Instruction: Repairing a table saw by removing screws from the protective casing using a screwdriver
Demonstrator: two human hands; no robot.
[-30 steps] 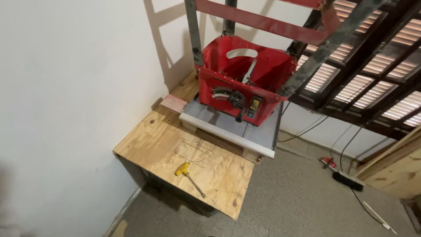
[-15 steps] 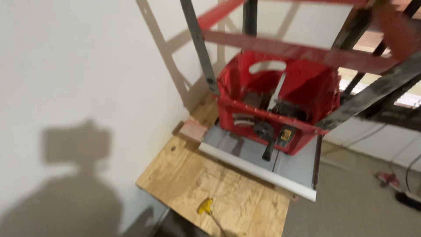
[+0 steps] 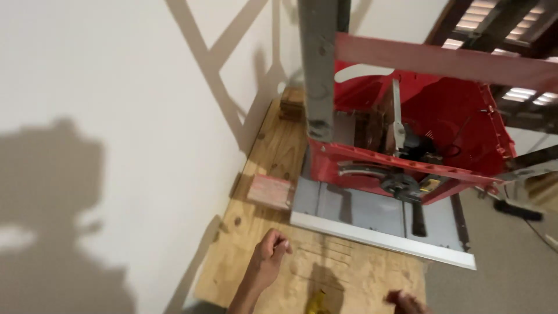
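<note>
The white wall (image 3: pixel 116 116) filled the whole nine o'clock side of the view, with broad shadows lying across it. Against it stood the plywood bench (image 3: pixel 360 273), running from twelve o'clock down to six o'clock. On the bench, toward one and two o'clock, lay an upturned red table saw (image 3: pixel 442 116), its grey tabletop (image 3: pixel 372 212) flat on the plywood and its pale front rail (image 3: pixel 381 238) crossing the middle of the view. A grey metal upright (image 3: pixel 318 64) rose in front of the saw at twelve o'clock, and a red crossbar (image 3: pixel 447 58) ran from it toward three o'clock. A small reddish block (image 3: pixel 270 191) rested on the plywood just beside the tabletop's nine o'clock corner.

The left hand (image 3: pixel 268 259) hung over the plywood at about seven o'clock, fingers curled into a loose fist that held nothing visible. The right hand (image 3: pixel 407 302) showed only in part at the bottom edge, near five o'clock, blurred, so I could not tell whether it was open or closed. Between the two hands, at six o'clock, the yellow handle (image 3: pixel 317 301) of a tool lay on the plywood, touched by neither hand.
</note>
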